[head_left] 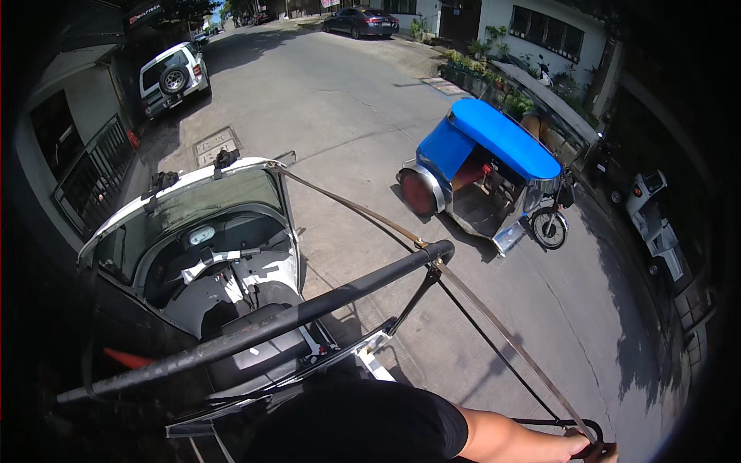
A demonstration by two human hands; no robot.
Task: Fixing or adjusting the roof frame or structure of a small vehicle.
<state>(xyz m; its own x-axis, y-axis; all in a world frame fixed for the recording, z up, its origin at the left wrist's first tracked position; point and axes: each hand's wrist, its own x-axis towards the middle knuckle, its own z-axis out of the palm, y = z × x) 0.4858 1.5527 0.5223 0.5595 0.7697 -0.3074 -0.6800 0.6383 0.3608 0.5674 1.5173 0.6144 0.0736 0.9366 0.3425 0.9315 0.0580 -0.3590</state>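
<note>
My right arm comes out of a black sleeve at the bottom, and my right hand (579, 446) is closed around the black tube frame (540, 422) in the lower right corner, where a flat brown strap (502, 332) ends. Its fingers are partly cut off by the image edge. A thick black bar (309, 305) crosses the open white vehicle (216, 166) at left, with straps running from its end. Below the bar show a black seat (255, 355), handlebar and windscreen. My left hand is out of view.
A blue-roofed motorcycle sidecar (502, 139) stands on the road (324, 100) to the right, a person partly behind it. A white SUV (174, 81) and a dark sedan (359, 23) are parked farther up. A small white vehicle (656, 224) stands at far right, a railed building (93, 170) at left.
</note>
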